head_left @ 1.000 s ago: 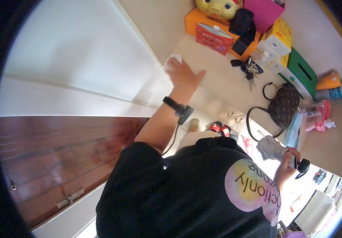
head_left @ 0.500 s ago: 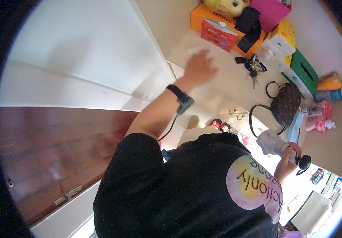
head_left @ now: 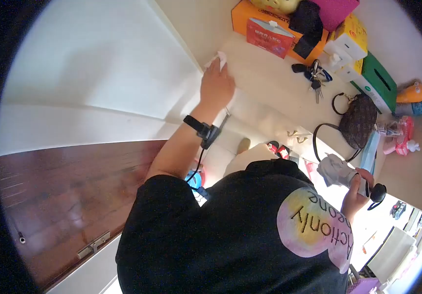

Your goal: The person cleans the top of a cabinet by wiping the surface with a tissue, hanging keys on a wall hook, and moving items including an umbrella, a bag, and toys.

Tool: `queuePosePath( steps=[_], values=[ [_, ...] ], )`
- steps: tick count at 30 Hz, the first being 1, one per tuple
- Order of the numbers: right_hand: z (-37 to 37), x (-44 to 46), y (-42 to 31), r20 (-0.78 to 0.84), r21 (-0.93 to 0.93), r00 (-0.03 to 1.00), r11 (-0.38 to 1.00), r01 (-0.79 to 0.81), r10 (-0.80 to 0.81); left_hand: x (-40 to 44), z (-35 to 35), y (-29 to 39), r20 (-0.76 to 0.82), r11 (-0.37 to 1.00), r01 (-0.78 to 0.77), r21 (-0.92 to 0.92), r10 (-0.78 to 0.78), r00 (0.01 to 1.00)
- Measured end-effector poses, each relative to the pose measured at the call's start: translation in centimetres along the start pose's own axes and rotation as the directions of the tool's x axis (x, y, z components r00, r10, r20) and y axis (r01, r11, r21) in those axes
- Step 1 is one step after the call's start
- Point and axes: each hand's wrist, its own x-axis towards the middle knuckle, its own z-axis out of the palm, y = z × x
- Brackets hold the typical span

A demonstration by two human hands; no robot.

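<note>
My left hand [head_left: 216, 87], with a black band on its wrist, presses a small white cloth [head_left: 222, 60] to the cream shelf top [head_left: 265, 78] by its left edge. The cloth is partly hidden under the fingers. At lower right my right hand [head_left: 354, 198] is wrapped round a bunched grey cloth [head_left: 334, 170] and a pale object with a round black end [head_left: 378, 193]. Beside the grey cloth lie a dark brown bag [head_left: 358, 121] with a looped strap and a light blue item [head_left: 370, 153].
Keys [head_left: 316, 78], a red box [head_left: 270, 37], an orange box [head_left: 240, 17], a green box [head_left: 378, 81] and a yellow box [head_left: 352, 38] stand or lie on the shelf. A white panel [head_left: 98, 59] rises at left. Slippers [head_left: 278, 149] are on the floor below.
My left hand lifted off the shelf edge and moved right, then came back to the left edge with the white cloth. My right hand keeps its hold and has barely moved.
</note>
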Motion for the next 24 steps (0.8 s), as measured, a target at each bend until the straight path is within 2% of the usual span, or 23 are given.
queuePosePath(
  steps=[1, 2, 4, 5, 6, 7, 9, 10, 12, 14, 15, 16, 17, 18, 19, 20, 21, 23, 24],
  values=[
    [-0.2, -0.2, 0.1, -0.002, -0.024, 1.000, 1.000, -0.009, 0.008, -0.4, -0.4, 0.9, -0.095, 0.990, -0.078, 0.118, 0.089, 0.991],
    [-0.4, -0.3, 0.2, -0.002, -0.045, 1.000, 0.999, -0.012, 0.012, -0.9, -0.7, 2.6, -0.035, 0.997, -0.072, 0.028, 0.073, 0.997],
    [-0.3, 0.0, 0.4, -0.001, -0.055, 1.000, 0.998, -0.009, 0.009, -1.4, -0.5, 6.4, 0.144, 0.961, -0.170, -0.218, 0.204, 0.968],
    [-0.2, 0.1, 0.2, -0.012, -0.027, 1.000, 1.000, -0.016, 0.016, -2.5, 0.0, 8.4, 0.035, 0.898, -0.321, -0.300, 0.347, 0.937],
    [-0.1, 0.0, -0.1, -0.026, 0.000, 0.999, 1.000, -0.024, 0.024, -3.1, -1.3, 10.4, -0.084, 0.828, -0.414, -0.378, 0.415, 0.906],
    [-0.1, 0.0, -0.2, -0.032, 0.005, 0.999, 1.000, -0.026, 0.026, -3.0, -1.7, 11.3, -0.084, 0.827, -0.421, -0.373, 0.421, 0.903],
    [-0.2, 0.3, -0.4, -0.021, -0.048, 1.000, 0.999, -0.018, 0.017, -2.7, -2.3, 12.6, -0.005, 0.713, -0.466, -0.524, 0.544, 0.839],
    [-0.2, 0.3, -0.4, -0.029, -0.051, 0.999, 0.999, -0.019, 0.017, -1.9, -2.6, 12.1, 0.035, 0.752, -0.475, -0.458, 0.548, 0.835],
    [-0.3, 0.4, -0.6, -0.046, -0.054, 0.997, 0.996, 0.067, -0.069, -0.8, -3.3, 10.1, -0.038, 0.842, -0.343, -0.417, 0.361, 0.932],
    [-0.3, 0.1, -0.9, -0.064, -0.033, 0.997, 0.999, 0.033, -0.035, 1.0, -3.1, 6.9, -0.170, 0.914, -0.206, -0.349, 0.155, 0.973],
    [-0.4, -0.1, -0.9, -0.063, -0.006, 0.998, 1.000, 0.005, -0.006, 1.7, -5.6, 6.4, -0.089, 0.897, 0.009, -0.442, -0.053, 0.995],
    [-0.5, -0.4, -0.5, -0.069, -0.005, 0.998, 1.000, 0.000, 0.000, 1.7, -5.8, 4.9, -0.135, 0.959, -0.136, -0.250, 0.104, 0.985],
    [-0.8, -0.6, 0.1, -0.061, -0.026, 0.998, 0.999, -0.022, 0.020, 1.7, -5.7, 3.8, -0.150, 0.961, -0.273, -0.041, 0.265, 0.953],
    [-0.8, -0.9, 0.5, -0.053, -0.049, 0.998, 0.998, -0.042, 0.040, 1.7, -5.3, 3.8, -0.150, 0.959, -0.281, -0.038, 0.272, 0.950],
    [-0.8, -1.0, 0.6, -0.059, -0.049, 0.997, 0.998, -0.047, 0.044, 1.6, -4.7, 3.9, 0.041, 0.943, -0.240, -0.230, 0.256, 0.966],
    [-0.9, -1.1, 0.6, -0.057, -0.028, 0.997, 0.998, -0.056, 0.055, 1.3, -4.0, 3.9, 0.232, 0.902, -0.156, -0.403, 0.265, 0.936],
    [-1.0, -1.1, 0.5, -0.054, -0.009, 0.996, 0.998, -0.065, 0.065, 1.0, -3.1, 3.8, 0.233, 0.900, -0.159, -0.406, 0.271, 0.934],
    [-1.0, -1.0, 0.0, -0.059, -0.026, 0.996, 0.998, -0.063, 0.061, 0.2, -1.0, 3.7, 0.086, 0.950, -0.252, -0.181, 0.271, 0.959],
    [-1.2, -1.0, -0.2, -0.058, -0.036, 0.997, 0.998, -0.054, 0.052, -0.1, -0.1, 3.7, 0.088, 0.949, -0.254, -0.188, 0.274, 0.958]
  ],
)
